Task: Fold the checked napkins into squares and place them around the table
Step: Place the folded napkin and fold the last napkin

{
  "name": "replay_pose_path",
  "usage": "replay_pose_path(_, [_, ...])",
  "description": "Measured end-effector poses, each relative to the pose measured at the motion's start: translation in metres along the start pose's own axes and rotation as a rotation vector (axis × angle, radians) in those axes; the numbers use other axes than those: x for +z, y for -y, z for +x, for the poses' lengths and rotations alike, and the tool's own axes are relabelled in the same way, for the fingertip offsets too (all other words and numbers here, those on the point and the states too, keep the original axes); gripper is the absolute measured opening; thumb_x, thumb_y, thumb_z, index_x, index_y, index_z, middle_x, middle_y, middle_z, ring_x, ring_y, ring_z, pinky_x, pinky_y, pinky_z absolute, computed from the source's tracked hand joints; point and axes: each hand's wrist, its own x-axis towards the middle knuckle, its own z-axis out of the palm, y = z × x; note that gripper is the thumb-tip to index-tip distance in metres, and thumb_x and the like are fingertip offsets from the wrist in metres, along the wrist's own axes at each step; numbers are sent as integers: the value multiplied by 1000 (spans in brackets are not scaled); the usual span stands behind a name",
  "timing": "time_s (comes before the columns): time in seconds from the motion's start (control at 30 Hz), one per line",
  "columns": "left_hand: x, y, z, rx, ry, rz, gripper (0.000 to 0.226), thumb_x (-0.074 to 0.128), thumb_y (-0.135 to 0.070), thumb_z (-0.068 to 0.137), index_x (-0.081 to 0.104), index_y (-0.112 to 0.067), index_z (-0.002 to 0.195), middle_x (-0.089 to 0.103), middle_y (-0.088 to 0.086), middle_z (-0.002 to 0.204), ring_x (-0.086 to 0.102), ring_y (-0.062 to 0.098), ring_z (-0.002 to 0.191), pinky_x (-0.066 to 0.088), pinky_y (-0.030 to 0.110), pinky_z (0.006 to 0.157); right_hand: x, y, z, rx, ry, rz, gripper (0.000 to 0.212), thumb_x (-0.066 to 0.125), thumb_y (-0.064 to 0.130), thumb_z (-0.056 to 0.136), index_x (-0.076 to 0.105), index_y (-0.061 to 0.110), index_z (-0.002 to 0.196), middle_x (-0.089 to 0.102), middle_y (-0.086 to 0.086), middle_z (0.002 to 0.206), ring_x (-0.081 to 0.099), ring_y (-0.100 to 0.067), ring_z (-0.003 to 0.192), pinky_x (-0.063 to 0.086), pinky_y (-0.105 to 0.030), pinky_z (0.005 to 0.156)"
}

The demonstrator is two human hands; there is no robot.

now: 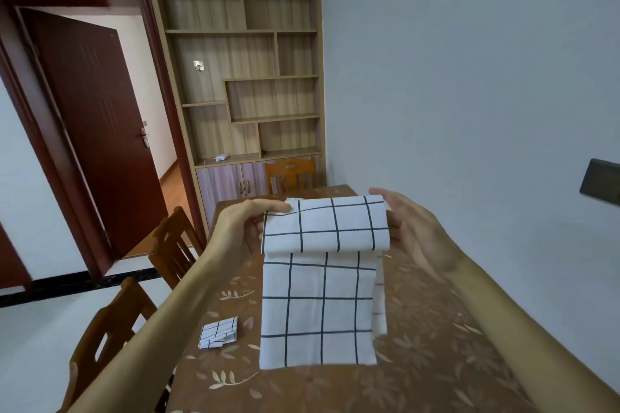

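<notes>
2 hands [241, 231], 3 checked napkins [322, 278], 3 chairs [174, 245], 1 table [419, 362], 1 bookshelf [245, 70], 1 door [97, 117]

Matt woven cloth napkin [318, 305]; glossy leaf-patterned tablecloth [436, 362]; smooth varnished wooden chairs [174, 245].

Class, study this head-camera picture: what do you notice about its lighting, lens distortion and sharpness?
Head view: soft, even light, no hard shadows or glare on the table; wide-angle bending tilts the door and shelf unit; the held napkin and folded napkin are sharp; the right hand is slightly smeared.
</notes>
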Motion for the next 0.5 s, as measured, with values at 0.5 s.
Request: replay_pose_path(0.5, [18, -9, -3, 152, 296, 836, 55, 80, -52, 72, 64, -33, 122, 68, -15, 112, 65, 4, 103, 58, 37, 90, 13, 6, -1, -159, -59, -312, 51, 76, 7, 85, 56, 22, 130, 79, 6, 97, 73, -8, 90, 54, -20, 77])
